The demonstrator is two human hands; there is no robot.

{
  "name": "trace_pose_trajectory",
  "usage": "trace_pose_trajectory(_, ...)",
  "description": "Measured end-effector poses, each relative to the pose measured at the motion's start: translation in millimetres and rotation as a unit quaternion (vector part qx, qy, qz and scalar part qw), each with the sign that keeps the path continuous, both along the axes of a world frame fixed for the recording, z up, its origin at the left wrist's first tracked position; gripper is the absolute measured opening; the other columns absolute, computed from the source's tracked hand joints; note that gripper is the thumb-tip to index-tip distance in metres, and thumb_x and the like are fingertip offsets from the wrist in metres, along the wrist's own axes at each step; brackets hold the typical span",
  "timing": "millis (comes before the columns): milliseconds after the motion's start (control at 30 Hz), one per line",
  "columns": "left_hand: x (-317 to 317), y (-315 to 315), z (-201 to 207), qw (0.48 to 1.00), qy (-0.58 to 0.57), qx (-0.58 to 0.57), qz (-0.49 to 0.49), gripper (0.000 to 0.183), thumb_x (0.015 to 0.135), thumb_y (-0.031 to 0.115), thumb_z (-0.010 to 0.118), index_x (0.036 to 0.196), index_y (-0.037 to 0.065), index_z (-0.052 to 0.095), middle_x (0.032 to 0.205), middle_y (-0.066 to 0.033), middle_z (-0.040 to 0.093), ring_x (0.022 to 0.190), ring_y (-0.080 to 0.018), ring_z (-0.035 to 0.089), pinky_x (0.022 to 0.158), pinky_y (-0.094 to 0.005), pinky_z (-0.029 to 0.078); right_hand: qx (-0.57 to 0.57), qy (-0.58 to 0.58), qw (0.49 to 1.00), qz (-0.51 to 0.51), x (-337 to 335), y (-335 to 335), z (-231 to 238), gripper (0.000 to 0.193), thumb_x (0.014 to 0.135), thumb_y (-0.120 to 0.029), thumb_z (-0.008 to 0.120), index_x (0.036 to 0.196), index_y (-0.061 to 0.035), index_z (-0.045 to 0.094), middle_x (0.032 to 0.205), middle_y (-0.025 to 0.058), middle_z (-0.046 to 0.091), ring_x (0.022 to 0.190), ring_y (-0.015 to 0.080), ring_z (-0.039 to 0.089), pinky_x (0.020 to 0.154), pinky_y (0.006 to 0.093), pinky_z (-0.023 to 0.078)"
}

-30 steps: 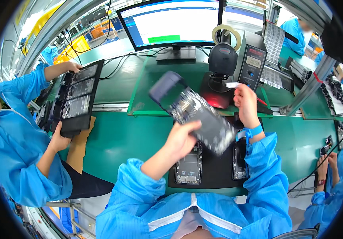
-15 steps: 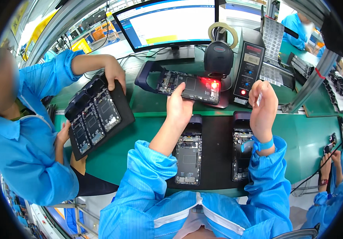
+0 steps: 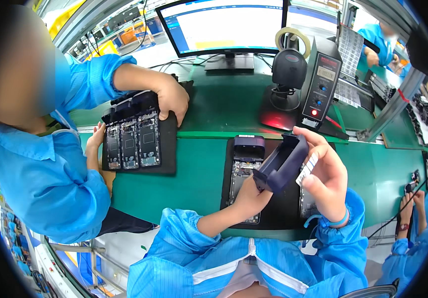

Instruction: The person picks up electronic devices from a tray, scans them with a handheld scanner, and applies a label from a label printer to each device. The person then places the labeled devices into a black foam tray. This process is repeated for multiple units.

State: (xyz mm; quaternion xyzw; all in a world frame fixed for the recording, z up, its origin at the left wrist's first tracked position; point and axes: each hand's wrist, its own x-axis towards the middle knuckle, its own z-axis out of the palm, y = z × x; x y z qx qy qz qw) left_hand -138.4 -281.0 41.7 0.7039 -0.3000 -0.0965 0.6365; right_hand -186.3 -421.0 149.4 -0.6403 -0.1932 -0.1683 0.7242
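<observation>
My left hand (image 3: 250, 194) grips a dark blue phone body (image 3: 281, 165) from below and holds it tilted above a black mat (image 3: 278, 221). My right hand (image 3: 327, 175) pinches a small white label strip (image 3: 307, 169) against the phone's right edge. On the mat, under the held phone, lies another open phone (image 3: 243, 171) with its circuit boards showing. A third one (image 3: 307, 204) is mostly hidden beneath my right hand.
At the left, a co-worker's hands rest on a black tray (image 3: 166, 149) holding three open phones. Behind the mat stand a black scanner (image 3: 288, 74) with a red glow at its base, a meter box (image 3: 323, 82), a monitor (image 3: 229, 25) and a tape roll (image 3: 293, 36).
I have drawn the phone back from under the scanner to above the mat. The co-worker has laid the tray of phones down flat on the green table.
</observation>
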Motion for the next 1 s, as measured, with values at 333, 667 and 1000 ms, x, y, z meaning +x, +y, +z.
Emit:
trace_pose_trajectory(333,-10.0,0.9,11.3,1.000,-0.011,-0.001,0.006,0.043,0.079,0.006,0.050,0.122,0.004,0.040,0.102,-0.0115,0.056,0.093,-0.0192,0.055,0.080,-0.0302,0.042,0.049,-0.003,0.998,-0.028,-2.8,-0.1,-8.7,0.018,0.075,-0.002,0.062,0.085,-0.0004,0.048,0.119,0.0147,0.041,0.106,0.0171,0.045,0.091,0.0331,0.037)
trace_pose_trajectory(667,-7.5,0.2,7.4,1.000,-0.016,0.000,-0.002,0.047,0.079,0.006,0.051,0.123,0.004,0.038,0.108,-0.0134,0.054,0.099,-0.0222,0.054,0.084,-0.0315,0.041,0.016,-0.015,0.998,-0.061,-4.7,9.1,-9.3,0.024,0.073,-0.004,0.065,0.088,-0.0013,0.047,0.119,0.0144,0.038,0.103,0.0166,0.045,0.087,0.0314,0.039)
trace_pose_trajectory(1000,-6.4,-2.1,5.4,0.999,-0.027,-0.008,-0.016,0.044,0.075,0.003,0.057,0.116,-0.001,0.042,0.115,-0.0129,0.043,0.107,-0.0228,0.046,0.090,-0.0321,0.037,0.163,0.074,0.983,-0.042,-2.6,5.1,-11.0,0.043,0.072,-0.012,0.065,0.105,-0.0070,0.037,0.107,0.0070,0.042,0.099,0.0143,0.043,0.085,0.0287,0.037)
